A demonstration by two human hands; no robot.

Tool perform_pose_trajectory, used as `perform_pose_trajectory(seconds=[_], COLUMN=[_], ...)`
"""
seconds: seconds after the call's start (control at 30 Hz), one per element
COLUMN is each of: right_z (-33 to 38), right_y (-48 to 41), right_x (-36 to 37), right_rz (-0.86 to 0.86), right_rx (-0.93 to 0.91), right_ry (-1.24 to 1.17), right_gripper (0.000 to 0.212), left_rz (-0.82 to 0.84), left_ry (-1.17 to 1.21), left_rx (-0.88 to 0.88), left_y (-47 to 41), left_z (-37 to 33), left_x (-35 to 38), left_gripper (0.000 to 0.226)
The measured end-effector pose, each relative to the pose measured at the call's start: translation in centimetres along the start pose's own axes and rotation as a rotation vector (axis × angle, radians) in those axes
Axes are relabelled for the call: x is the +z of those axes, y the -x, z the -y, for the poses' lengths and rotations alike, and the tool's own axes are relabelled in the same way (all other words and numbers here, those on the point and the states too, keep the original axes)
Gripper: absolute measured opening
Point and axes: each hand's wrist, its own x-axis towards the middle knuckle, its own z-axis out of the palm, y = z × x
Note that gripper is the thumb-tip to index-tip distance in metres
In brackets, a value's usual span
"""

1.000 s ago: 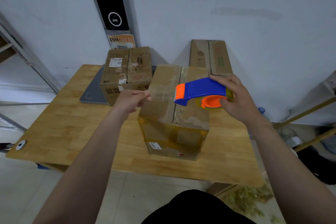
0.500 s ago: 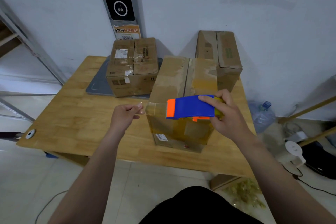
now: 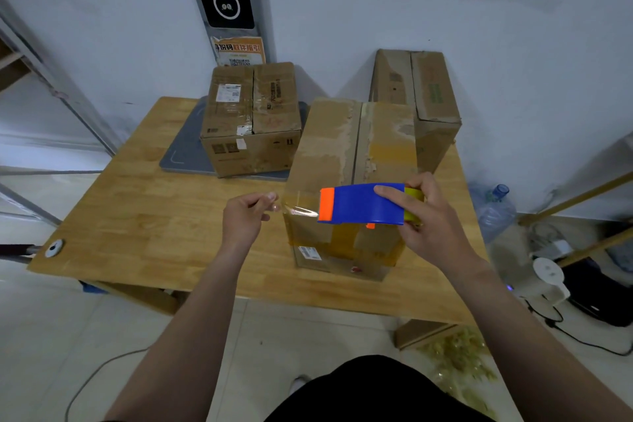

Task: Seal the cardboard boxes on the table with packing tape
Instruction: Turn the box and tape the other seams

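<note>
Fingers (image 3: pixel 270 196) of the left hand (image 3: pixel 245 220) pinch the free end of the clear tape (image 3: pixel 298 208) beside the near cardboard box (image 3: pixel 337 147); the right hand (image 3: pixel 430 221) grips the tape dispenser (image 3: pixel 359 204). Thin, clingy film (probably self-sticking): hold its edge, taut.

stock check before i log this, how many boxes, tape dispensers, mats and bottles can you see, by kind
boxes: 3
tape dispenser: 1
mat: 1
water bottle: 1
total: 6
</note>
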Motion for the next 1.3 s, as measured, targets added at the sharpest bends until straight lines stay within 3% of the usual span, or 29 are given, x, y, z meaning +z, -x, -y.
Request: perform_pose_trajectory(seconds=[0.17,0.33,0.5,0.57,0.63,0.7,0.77,0.93,1.1,1.3], right_z=[0.4,0.5,0.5,0.7,0.9,0.9,0.9,0.9,0.8,0.7], right_y=[-0.2,-0.2,-0.1,-0.1,-0.2,-0.1,-0.1,-0.1,-0.1,-0.1], right_x=[0.1,0.5,0.6,0.6,0.6,0.5,0.5,0.7,0.8,0.7], right_rz=[0.022,0.038,0.025,0.022,0.021,0.022,0.019,0.019,0.012,0.006], right_rx=[0.005,0.005,0.012,0.018,0.029,0.04,0.046,0.045,0.05,0.042], right_ry=[0.009,0.009,-0.006,-0.002,0.012,0.014,-0.004,-0.014,-0.023,-0.014], right_gripper=[0.079,0.076,0.075,0.074,0.073,0.071,0.069,0.065,0.066,0.065], left_rz=[-0.049,-0.275,-0.289,-0.286,-0.309,-0.294,-0.26,-0.263,0.069,-0.019], left_ry=[0.014,-0.233,-0.275,-0.309,-0.284,-0.164,-0.128,0.005,0.087,0.181], left_rx=[-0.035,0.176,0.242,0.211,0.038,-0.184,-0.254,-0.103,-0.018,-0.058], left_y=[0.1,1.3,0.9,0.8,1.0,1.1,1.0,1.1,1.8,2.3], left_z=[0.8,1.2,2.2,2.2,1.9,2.0,2.7,1.1,-0.7,-0.2], left_x=[1.1,2.9,3.9,4.4,4.9,5.2,5.1,4.6,5.6,7.1], left_gripper=[0.018,0.022,0.033,0.033,0.047,0.069,0.071,0.044,0.075,0.066])
